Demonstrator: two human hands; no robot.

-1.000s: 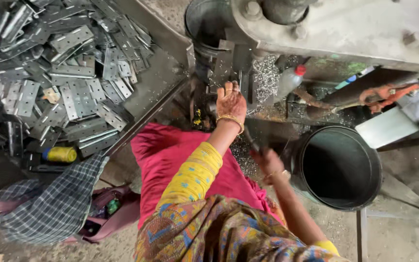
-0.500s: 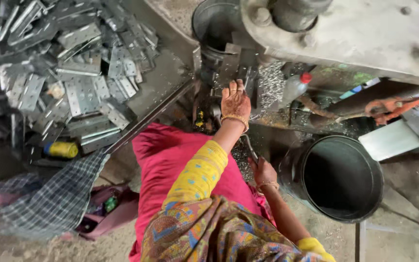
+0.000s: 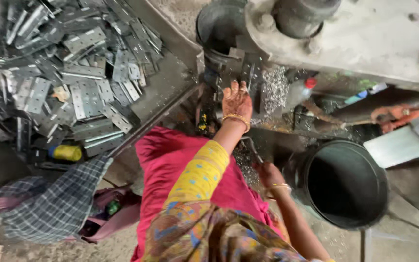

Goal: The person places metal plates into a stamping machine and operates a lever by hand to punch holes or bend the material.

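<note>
Press opening: the left hand (image 3: 236,99) fills the narrow gap under the press head (image 3: 345,39); die block (image 3: 241,73) and metal chips (image 3: 273,87) crowd it.
Left tray edge: heaped punched plates (image 3: 73,73) reach the tray rim (image 3: 158,116).
Lower right: the right hand (image 3: 269,173) sits just beside the black bucket (image 3: 345,184), whose open mouth is free.

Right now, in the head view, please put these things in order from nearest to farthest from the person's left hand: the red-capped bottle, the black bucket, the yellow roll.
From the left hand at the press:
1. Red-capped bottle, just to the right of the hand beside the metal chips.
2. Black bucket, lower right on the floor.
3. Yellow roll, far left, below the pile of punched metal plates.
</note>
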